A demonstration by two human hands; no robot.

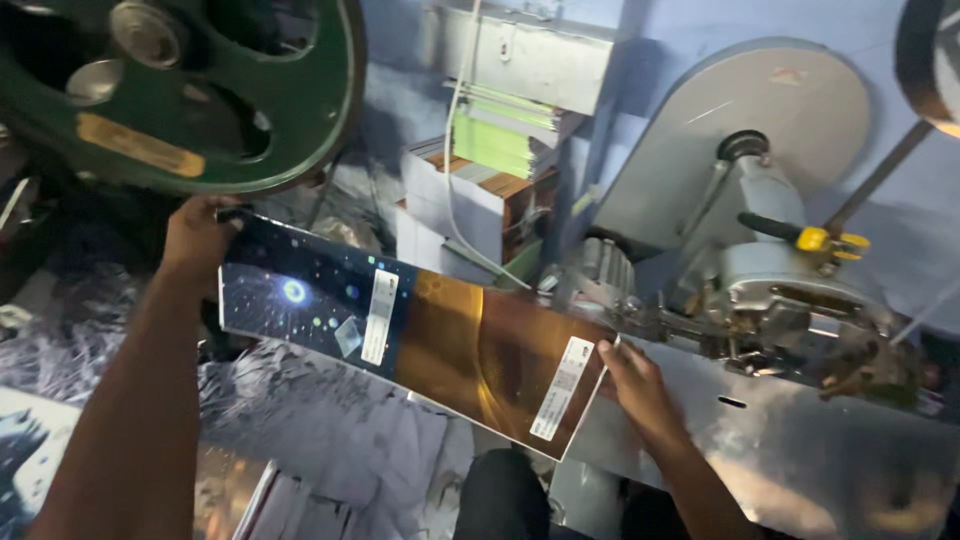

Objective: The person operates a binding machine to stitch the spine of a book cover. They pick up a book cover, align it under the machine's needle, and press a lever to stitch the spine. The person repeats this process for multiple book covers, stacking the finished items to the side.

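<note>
Hands hold a long printed sheet [410, 335] stretched between them: left hand [200, 240] fingers pinch its dark starry end, right hand [635, 380] fingers pinch the brown corner by a white label. Stitching machine [770, 290] sits just beyond the right fingers, green flywheel [180, 90] above the left ones, green paper stacks [500, 140] farther behind the sheet.

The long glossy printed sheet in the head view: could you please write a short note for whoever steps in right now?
Left hand grips the far end of the printed sheet, at its dark starry half.
Right hand holds the near, brown-gold end, beside the grey stitching machine.
The sheet hangs between both hands, above paper scraps.
Stacked printed booklets stand behind.
Done: sheet lifted and held flat.
Left: it is not yet under the machine head.
</note>
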